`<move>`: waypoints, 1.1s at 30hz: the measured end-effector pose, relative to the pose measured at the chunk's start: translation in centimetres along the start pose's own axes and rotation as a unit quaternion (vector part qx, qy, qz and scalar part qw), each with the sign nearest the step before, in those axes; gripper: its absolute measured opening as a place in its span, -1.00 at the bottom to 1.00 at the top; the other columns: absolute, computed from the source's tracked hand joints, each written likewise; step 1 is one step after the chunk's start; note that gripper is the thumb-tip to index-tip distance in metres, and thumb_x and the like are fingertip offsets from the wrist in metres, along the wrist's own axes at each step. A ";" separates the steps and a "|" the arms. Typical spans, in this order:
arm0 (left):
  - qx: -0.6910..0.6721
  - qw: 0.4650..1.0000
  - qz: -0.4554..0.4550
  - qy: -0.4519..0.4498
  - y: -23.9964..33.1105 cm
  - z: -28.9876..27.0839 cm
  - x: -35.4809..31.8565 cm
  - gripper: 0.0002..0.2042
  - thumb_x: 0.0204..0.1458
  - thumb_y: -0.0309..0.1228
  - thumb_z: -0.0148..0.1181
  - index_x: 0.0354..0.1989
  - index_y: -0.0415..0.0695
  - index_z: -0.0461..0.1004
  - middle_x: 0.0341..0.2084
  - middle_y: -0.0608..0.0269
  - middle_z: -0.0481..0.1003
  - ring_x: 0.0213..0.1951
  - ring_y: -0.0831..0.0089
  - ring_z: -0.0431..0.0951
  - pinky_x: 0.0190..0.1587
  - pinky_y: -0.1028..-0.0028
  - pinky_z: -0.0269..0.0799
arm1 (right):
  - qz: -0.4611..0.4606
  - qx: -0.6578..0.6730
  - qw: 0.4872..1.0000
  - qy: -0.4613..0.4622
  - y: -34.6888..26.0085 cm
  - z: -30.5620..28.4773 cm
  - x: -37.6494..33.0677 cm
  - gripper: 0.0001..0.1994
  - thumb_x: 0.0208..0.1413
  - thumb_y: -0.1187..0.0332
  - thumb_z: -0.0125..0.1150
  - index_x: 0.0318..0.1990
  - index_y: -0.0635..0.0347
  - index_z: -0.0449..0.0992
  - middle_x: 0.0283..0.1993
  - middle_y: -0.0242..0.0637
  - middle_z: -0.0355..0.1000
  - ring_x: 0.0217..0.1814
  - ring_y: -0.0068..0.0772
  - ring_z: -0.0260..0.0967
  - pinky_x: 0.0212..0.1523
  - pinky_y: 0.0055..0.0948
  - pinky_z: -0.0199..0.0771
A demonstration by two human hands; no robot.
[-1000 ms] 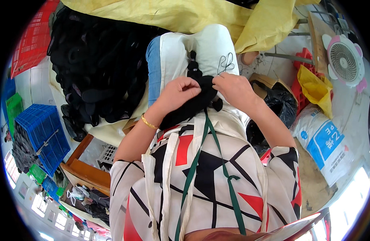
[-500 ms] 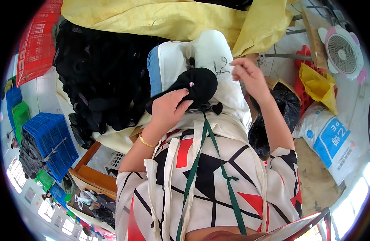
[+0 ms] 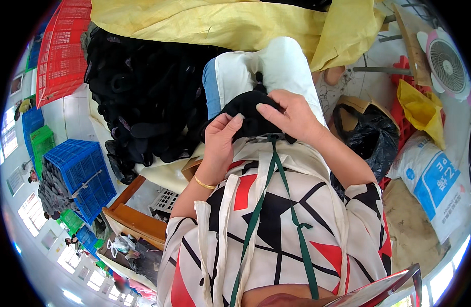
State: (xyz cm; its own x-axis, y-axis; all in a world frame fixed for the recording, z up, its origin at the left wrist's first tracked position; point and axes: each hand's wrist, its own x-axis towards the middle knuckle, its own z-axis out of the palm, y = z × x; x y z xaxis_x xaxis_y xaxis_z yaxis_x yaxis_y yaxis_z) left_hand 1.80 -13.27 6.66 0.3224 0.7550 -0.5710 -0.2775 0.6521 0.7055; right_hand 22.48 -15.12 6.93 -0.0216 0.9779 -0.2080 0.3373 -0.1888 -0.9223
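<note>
Both hands meet mid-frame over the lap. Left hand (image 3: 221,139) is fingers-up, pinching the left edge of the black fabric piece (image 3: 245,113). Right hand (image 3: 292,115) lies palm-down, fingers pointing left, pressing and gripping its top. Piece sits centre frame on a white cushion (image 3: 276,69); it is bunched, long axis roughly left-right.

Black fabric piece (image 3: 248,113): soft, dark, knit-like cloth, bunched and rumpled into a rounded lump. Lies on the white-covered lap, just in front of the body, pinched at both sides between two hands. A narrow black tab sticks up from its top edge. Exact garment type cannot be told.
</note>
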 end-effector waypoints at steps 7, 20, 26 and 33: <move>-0.012 1.000 0.003 -0.023 -0.9 -0.7 0.2 -0.94 0.15 -0.50 0.24 -0.36 -0.18 0.51 -0.40 0.41 0.54 -0.34 0.70 0.45 -0.18 0.63 0.37 | 0.088 0.138 0.985 -0.062 2.2 0.4 -0.8 -0.66 0.24 0.14 0.20 -0.36 0.30 0.49 -0.51 -0.47 0.31 -0.42 -0.68 0.19 -0.41 -0.54 0.27; 0.232 0.932 0.275 0.039 4.7 -0.8 -2.0 -0.91 0.20 -0.56 0.16 -0.16 -0.25 0.51 -0.29 0.39 0.50 -0.27 0.71 0.42 -0.14 0.67 0.34 | -0.003 0.335 0.928 0.166 -5.1 -11.6 12.3 -0.39 0.32 -0.12 -0.02 -0.02 0.42 0.49 -0.18 -0.28 0.47 -0.18 -0.46 0.46 -0.02 -0.40 0.53; 0.246 0.953 0.175 0.000 1.5 -2.2 -0.7 -0.92 0.19 -0.54 0.19 -0.19 -0.26 0.53 -0.37 0.45 0.52 -0.34 0.73 0.43 -0.22 0.69 0.35 | 0.050 0.322 0.943 0.073 0.1 -5.8 9.1 -0.69 0.34 0.19 0.06 -0.13 0.32 0.54 -0.40 -0.36 0.46 -0.36 -0.59 0.39 -0.24 -0.53 0.48; 0.420 0.889 0.184 0.005 -0.7 -4.1 3.2 -0.90 0.09 -0.48 0.24 -0.28 -0.25 0.56 -0.47 0.28 0.53 -0.48 0.62 0.43 -0.36 0.57 0.38 | 0.069 0.348 0.929 0.100 5.6 -6.5 1.7 -0.70 0.29 0.42 0.12 0.13 0.29 0.38 -0.31 -0.29 0.50 -0.31 -0.49 0.47 -0.17 -0.47 0.54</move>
State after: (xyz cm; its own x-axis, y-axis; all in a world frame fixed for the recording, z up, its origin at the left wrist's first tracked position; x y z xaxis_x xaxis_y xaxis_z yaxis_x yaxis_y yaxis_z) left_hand -0.65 -11.07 2.60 0.3401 0.9099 -0.2374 0.4124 0.0825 0.9072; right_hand 30.45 -13.98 3.51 0.1754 0.9239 -0.3401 -0.3688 -0.2586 -0.8928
